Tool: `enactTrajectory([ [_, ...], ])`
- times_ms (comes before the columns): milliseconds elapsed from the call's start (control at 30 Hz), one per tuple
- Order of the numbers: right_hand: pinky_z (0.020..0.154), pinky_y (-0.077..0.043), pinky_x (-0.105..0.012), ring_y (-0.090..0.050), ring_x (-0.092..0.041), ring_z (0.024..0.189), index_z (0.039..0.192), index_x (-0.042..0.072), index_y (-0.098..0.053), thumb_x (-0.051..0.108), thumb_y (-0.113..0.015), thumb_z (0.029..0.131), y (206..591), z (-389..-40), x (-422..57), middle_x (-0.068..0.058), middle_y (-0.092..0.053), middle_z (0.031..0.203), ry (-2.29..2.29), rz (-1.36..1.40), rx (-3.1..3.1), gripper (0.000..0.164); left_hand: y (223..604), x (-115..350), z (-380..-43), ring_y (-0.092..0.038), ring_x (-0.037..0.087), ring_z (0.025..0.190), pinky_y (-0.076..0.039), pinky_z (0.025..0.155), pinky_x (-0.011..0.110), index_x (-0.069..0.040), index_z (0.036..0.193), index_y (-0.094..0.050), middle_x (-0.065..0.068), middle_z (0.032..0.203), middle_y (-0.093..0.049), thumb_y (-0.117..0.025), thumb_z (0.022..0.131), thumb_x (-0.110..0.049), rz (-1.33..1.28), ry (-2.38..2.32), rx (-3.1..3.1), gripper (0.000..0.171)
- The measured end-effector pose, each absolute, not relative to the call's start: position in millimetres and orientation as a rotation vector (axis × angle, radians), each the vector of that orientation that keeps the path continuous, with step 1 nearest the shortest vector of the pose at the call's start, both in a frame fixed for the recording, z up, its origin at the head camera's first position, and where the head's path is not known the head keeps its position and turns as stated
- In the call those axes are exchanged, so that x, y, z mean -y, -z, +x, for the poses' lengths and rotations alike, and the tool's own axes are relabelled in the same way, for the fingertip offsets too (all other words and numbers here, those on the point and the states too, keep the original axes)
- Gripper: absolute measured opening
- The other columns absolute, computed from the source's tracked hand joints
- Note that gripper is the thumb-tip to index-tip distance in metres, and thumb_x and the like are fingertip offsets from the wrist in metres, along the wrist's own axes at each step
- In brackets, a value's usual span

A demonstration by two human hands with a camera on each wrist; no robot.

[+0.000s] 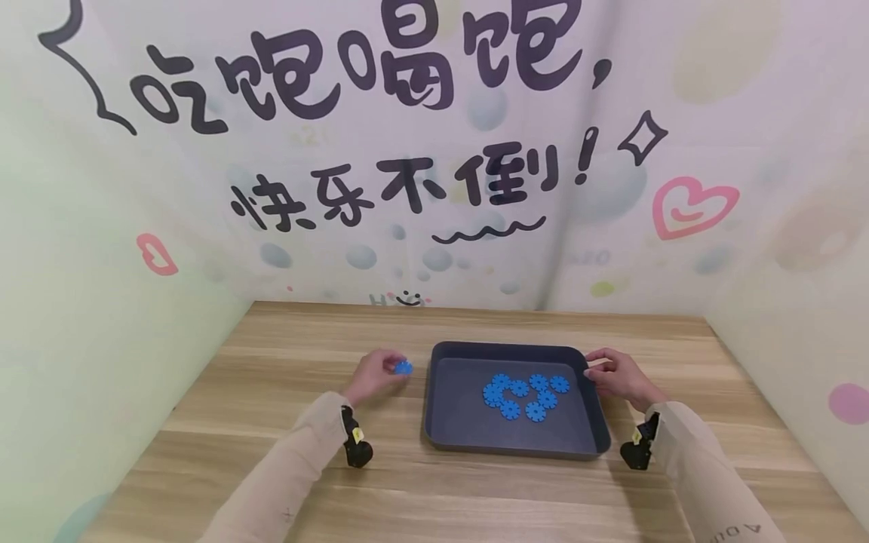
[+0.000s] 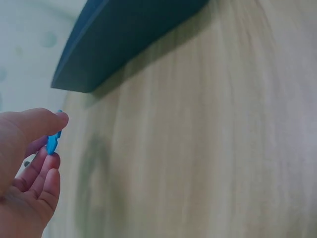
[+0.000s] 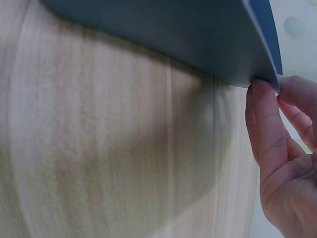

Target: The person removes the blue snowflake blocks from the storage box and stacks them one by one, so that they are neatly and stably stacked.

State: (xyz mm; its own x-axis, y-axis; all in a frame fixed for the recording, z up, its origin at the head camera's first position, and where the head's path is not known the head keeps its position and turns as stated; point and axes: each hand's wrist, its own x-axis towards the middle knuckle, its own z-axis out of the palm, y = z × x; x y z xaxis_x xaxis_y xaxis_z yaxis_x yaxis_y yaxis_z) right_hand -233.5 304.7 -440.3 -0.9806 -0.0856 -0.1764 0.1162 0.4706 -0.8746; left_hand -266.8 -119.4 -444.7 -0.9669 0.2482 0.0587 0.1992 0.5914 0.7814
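Beside the tray (image 1: 458, 422), we note the left hand (image 1: 376, 375) pinching a blue disc (image 1: 403, 367) between its fingers; slackening could drop it. The right hand (image 1: 621, 379) pinches the tray's wall; a jerk could slide the loose discs (image 1: 535, 412) inside.

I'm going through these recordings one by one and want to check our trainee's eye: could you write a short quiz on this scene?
1. Which hand pinches a blue disc outside the tray?
2. True or false: the other discs lie inside the tray.
3. In the head view, where does the right hand grip the tray: A) left side, B) right side, C) front side?

Key: 1. The left hand. 2. True. 3. B.
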Motion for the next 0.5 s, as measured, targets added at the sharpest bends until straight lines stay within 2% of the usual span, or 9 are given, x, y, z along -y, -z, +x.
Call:
enactTrajectory([
  [267, 0.07, -0.05, -0.039, -0.056, -0.019, 0.079, 0.116, -0.01, -0.04, 0.008, -0.055, 0.087, 438, -234, -304, -0.019, -0.057, 0.094, 1.523, 0.009, -2.52, 0.036, 461, 127, -270, -0.057, 0.023, 0.081, -0.047, 0.073, 0.033, 0.007, 0.1, -0.06, 0.012, 0.09, -0.059, -0.07, 0.07, -0.002, 0.419, -1.345, -2.772, 0.033],
  [500, 0.071, -0.05, -0.04, -0.056, -0.018, 0.078, 0.116, -0.01, -0.04, 0.006, -0.054, 0.087, 440, -232, -305, -0.018, -0.058, 0.093, 1.533, 0.02, -2.51, 0.036, 471, 138, -275, -0.056, 0.018, 0.077, -0.047, 0.069, 0.029, 0.005, 0.099, -0.062, 0.009, 0.088, -0.061, -0.071, 0.071, -0.004, 0.435, -1.26, -2.771, 0.031],
])
